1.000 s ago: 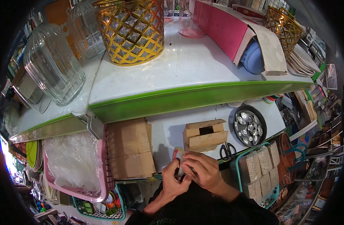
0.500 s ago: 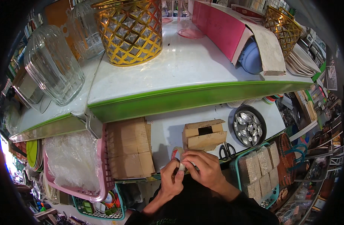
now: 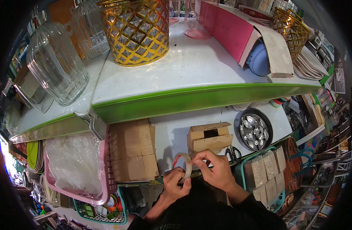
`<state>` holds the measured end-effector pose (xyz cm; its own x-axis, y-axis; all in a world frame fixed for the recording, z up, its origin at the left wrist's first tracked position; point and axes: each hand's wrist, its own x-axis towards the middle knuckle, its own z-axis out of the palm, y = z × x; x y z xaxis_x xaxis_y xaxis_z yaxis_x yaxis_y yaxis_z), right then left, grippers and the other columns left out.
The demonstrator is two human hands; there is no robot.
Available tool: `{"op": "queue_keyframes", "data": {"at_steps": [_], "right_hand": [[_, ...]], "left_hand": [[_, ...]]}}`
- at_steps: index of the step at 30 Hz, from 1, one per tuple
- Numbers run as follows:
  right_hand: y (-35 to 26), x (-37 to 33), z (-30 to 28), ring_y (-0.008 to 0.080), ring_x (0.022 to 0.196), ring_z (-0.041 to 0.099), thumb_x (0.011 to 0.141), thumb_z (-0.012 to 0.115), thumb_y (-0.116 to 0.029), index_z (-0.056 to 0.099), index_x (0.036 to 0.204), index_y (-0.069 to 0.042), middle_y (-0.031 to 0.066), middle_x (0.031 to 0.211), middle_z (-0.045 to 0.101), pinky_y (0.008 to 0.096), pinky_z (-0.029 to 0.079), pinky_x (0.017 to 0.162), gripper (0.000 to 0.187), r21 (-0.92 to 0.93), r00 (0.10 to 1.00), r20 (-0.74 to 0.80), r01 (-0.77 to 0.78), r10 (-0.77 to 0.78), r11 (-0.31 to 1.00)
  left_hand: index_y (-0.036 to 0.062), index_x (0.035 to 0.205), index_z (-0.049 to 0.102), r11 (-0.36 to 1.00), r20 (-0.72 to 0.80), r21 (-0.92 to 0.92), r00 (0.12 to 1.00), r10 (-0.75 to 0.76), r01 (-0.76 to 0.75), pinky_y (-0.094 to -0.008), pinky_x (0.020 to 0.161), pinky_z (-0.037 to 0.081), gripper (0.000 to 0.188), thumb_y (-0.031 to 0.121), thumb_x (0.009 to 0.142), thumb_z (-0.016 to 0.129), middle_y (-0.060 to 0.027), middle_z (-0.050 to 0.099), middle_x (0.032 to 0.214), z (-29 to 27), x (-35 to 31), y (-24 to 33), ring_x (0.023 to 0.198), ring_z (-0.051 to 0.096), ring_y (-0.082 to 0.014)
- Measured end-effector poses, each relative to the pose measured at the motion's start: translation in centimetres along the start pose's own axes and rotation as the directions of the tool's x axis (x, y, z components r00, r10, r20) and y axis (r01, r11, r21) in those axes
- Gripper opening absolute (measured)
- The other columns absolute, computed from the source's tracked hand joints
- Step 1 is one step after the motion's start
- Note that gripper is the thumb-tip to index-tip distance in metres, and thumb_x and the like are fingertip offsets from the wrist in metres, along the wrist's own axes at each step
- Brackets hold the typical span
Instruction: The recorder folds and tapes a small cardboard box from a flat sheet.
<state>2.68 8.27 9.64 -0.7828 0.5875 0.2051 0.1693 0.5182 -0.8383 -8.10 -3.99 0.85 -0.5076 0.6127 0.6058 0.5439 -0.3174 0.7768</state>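
Note:
My left hand (image 3: pixel 175 184) grips a roll of clear tape (image 3: pixel 188 174), its inner core partly red, and holds it up on edge. The fingers of my right hand (image 3: pixel 216 170) are pinched together at the roll's right rim, at the tape; whether a loose strip is between them is too fine to see. Just beyond the hands stands a small brown cardboard box (image 3: pixel 209 143) with its top flaps partly folded and a dark gap between them. Black-handled scissors (image 3: pixel 233 154) lie to the right of the box, by the table's near edge.
Flattened cardboard (image 3: pixel 133 153) lies left of the box. A round dark pan (image 3: pixel 271 128) holds several silvery pieces. Above the table juts a green-edged shelf (image 3: pixel 203 100) with glass jars and a gold basket (image 3: pixel 135 34). Baskets, pink (image 3: pixel 107 168) and teal (image 3: pixel 243 180), flank me.
My right hand has drawn slightly right and opened out from the left. The roll of tape has turned so more of its ring shows. The box and scissors stay put.

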Motion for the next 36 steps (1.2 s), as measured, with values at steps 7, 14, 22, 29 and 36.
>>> {"op": "queue_keyframes", "data": {"at_steps": [7, 14, 22, 29, 36], "right_hand": [[-0.2, 0.4, -0.5, 0.0185, 0.077, 0.071, 0.094, 0.063, -0.012, 0.06, 0.095, -0.002, 0.0093, 0.088, 0.073, 0.0289, 0.053, 0.066, 0.01, 0.037, 0.998, 0.068, 0.01, -0.012, 0.999], [-0.6, 0.5, -0.7, 0.0168, 0.074, 0.07, 0.097, 0.058, -0.01, 0.054, 0.097, -0.002, 0.0108, 0.09, 0.072, 0.0261, 0.052, 0.059, 0.01, 0.004, 0.995, 0.086, 0.058, -0.058, 0.998], [-0.4, 0.7, -0.7, 0.0262, 0.073, 0.07, 0.097, 0.057, -0.012, 0.052, 0.1, -0.003, 0.0105, 0.09, 0.072, 0.0335, 0.054, 0.059, 0.011, 0.028, 0.995, 0.079, 0.058, -0.06, 0.998], [-0.6, 0.9, -0.7, 0.0345, 0.077, 0.069, 0.097, 0.06, -0.017, 0.056, 0.102, -0.003, 0.0136, 0.087, 0.069, 0.0406, 0.053, 0.063, 0.015, -0.02, 0.988, 0.153, 0.006, -0.003, 1.0], [-0.6, 0.8, -1.1, 0.0325, 0.084, 0.07, 0.096, 0.061, -0.019, 0.057, 0.101, -0.001, 0.0142, 0.089, 0.069, 0.0376, 0.054, 0.069, 0.019, 0.123, 0.967, 0.241, -0.114, 0.081, 0.986]], "left_hand": [[0.0007, 0.064, 0.05, 0.996, -0.023, -0.024, 0.996, 0.08, -0.081, -0.034, 0.045, 0.039, 0.03, 0.02, 0.081, 0.067, -0.0098, 0.048, 0.058, -0.1, 0.0, -0.5, 0.046, 0.049, -0.0257], [0.0021, 0.06, 0.048, 0.988, -0.022, -0.042, 0.989, 0.148, -0.149, -0.0339, 0.045, 0.038, 0.034, 0.021, 0.08, 0.066, -0.008, 0.045, 0.054, -0.3, -0.1, -1.0, 0.044, 0.047, -0.025], [0.0003, 0.072, 0.05, 0.994, 0.025, -0.061, 0.995, 0.094, -0.093, -0.0322, 0.046, 0.038, 0.027, 0.02, 0.084, 0.065, -0.0081, 0.047, 0.06, -0.3, -0.2, -0.8, 0.048, 0.049, -0.0212], [0.005, 0.13, 0.018, 0.75, 0.276, -0.431, 0.865, -0.419, 0.501, -0.0254, 0.062, 0.045, 0.054, -0.005, 0.091, 0.052, -0.015, 0.045, 0.113, 0.6, 0.9, 1.7, 0.078, 0.057, -0.0142], [0.0052, 0.132, 0.02, 0.564, 0.347, -0.475, 0.733, -0.584, 0.675, -0.0263, 0.06, 0.042, 0.047, 0.006, 0.097, 0.053, -0.0154, 0.045, 0.112, 0.3, 1.6, 1.8, 0.072, 0.051, -0.0141]]}}
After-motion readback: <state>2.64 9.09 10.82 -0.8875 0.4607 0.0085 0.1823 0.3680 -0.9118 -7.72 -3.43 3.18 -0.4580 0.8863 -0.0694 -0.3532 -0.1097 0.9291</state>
